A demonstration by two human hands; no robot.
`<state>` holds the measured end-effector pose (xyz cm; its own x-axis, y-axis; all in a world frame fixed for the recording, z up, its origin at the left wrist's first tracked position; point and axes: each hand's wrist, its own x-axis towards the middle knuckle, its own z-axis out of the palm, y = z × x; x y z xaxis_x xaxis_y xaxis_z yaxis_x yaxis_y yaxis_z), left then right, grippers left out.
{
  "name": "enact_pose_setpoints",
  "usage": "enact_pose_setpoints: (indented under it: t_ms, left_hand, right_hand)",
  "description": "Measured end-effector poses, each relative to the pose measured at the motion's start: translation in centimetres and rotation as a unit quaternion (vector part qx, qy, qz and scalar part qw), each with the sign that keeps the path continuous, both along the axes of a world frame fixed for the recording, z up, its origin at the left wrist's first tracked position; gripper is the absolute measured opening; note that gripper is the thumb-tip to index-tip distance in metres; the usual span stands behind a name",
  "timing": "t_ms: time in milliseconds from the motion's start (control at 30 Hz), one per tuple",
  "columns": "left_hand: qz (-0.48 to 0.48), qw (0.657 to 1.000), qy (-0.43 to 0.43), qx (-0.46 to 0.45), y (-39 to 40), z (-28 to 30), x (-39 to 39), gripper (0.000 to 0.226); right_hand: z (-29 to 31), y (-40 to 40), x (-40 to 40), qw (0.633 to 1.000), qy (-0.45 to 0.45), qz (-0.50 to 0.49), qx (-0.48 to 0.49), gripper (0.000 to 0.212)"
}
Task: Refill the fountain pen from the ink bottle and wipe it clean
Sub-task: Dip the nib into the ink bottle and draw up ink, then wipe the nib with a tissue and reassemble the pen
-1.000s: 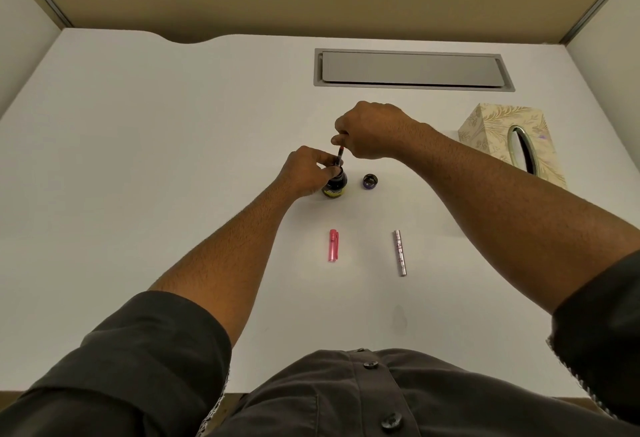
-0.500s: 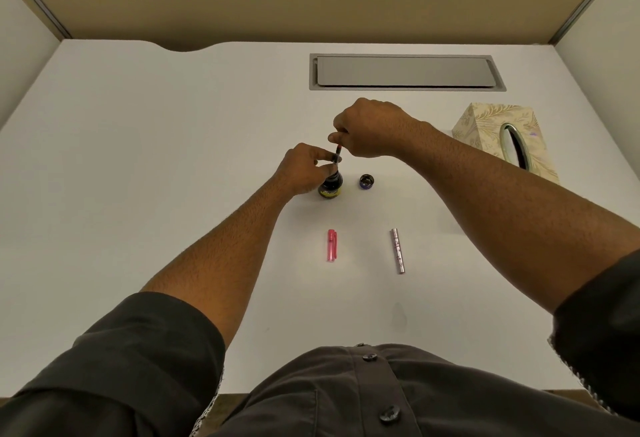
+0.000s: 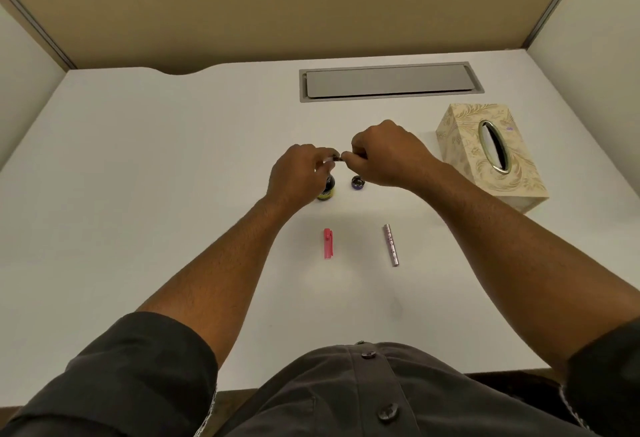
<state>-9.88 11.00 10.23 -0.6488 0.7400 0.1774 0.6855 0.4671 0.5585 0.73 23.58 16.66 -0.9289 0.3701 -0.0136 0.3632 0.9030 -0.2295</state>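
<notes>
Single head-worn wide-angle view, looking forward and steeply down over the person's own chest and forearms onto the white desk (image 3: 138, 194), close range; far partition wall (image 3: 277, 3) fills the top edge.

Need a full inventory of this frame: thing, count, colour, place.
small dark glass ink bottle: 1, black with yellow label, centre of desk, partly behind left hand
round bottle cap: 1, dark purple, just right of the bottle
pink plastic pen cap: 1, pink, near side of the bottle
silver metal pen barrel: 1, silver, right of the pink cap
pen section: 1, dark, held between both hands above the bottle
patterned tissue box: 1, cream, right side
grey cable hatch: 1, grey, far edge
white desk: 1
left hand: 1, fingers pinching the section
right hand: 1, likewise
</notes>
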Motion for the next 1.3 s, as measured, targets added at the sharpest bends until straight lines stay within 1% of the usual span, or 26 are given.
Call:
enact_pose_setpoints:
  t_ms: [100,267,367,433,500,633,767,867,1067,1200,1300]
  left_hand:
    - [-0.013,1.0,0.017,0.007,-0.4,0.2,1.5,0.028]
    - [-0.036,0.998,-0.014,0.051,-0.8,0.1,4.0,0.029]
    - [-0.052,0.995,-0.029,0.079,-1.1,-0.1,5.5,0.028]
    - [-0.046,0.993,-0.055,0.095,-1.3,-0.2,6.6,0.027]
    - [-0.023,0.986,-0.119,0.111,-1.4,-0.5,7.7,0.027]
    - [0.031,0.948,-0.284,0.143,-1.8,-0.9,9.2,0.025]
    - [0.06,0.911,-0.376,0.159,-2.6,-1.4,10.2,0.016]
    - [0.073,0.891,-0.42,0.158,-3.2,-1.8,10.6,0.012]
    - [0.124,0.844,-0.498,0.156,-3.6,-2.3,11.4,0.011]
    - [0.136,0.82,-0.535,0.153,-3.4,-2.7,11.6,0.014]
    - [0.133,0.81,-0.552,0.148,-3.2,-3.1,11.7,0.016]
  right_hand:
    - [-1.0,-0.7,2.4,0.999,0.011,-0.021,-0.026,0.037]
    - [-3.0,-2.2,6.0,0.995,0.03,-0.049,-0.084,0.038]
    - [-4.6,-3.1,7.7,0.989,0.021,-0.078,-0.127,0.037]
    - [-5.4,-3.7,8.6,0.985,0.025,-0.093,-0.145,0.037]
    - [-6.0,-4.2,9.3,0.979,0.037,-0.107,-0.168,0.036]
    - [-7.1,-5.0,10.3,0.971,0.05,-0.122,-0.201,0.036]
    - [-7.9,-5.5,11.1,0.964,0.035,-0.12,-0.236,0.035]
    - [-8.4,-6.1,11.7,0.959,0.024,-0.112,-0.261,0.033]
    - [-9.4,-7.1,12.6,0.942,0.015,-0.107,-0.316,0.031]
    - [-9.9,-7.2,12.9,0.939,0.02,-0.107,-0.326,0.032]
    - [-10.4,-7.0,13.1,0.942,0.021,-0.105,-0.317,0.033]
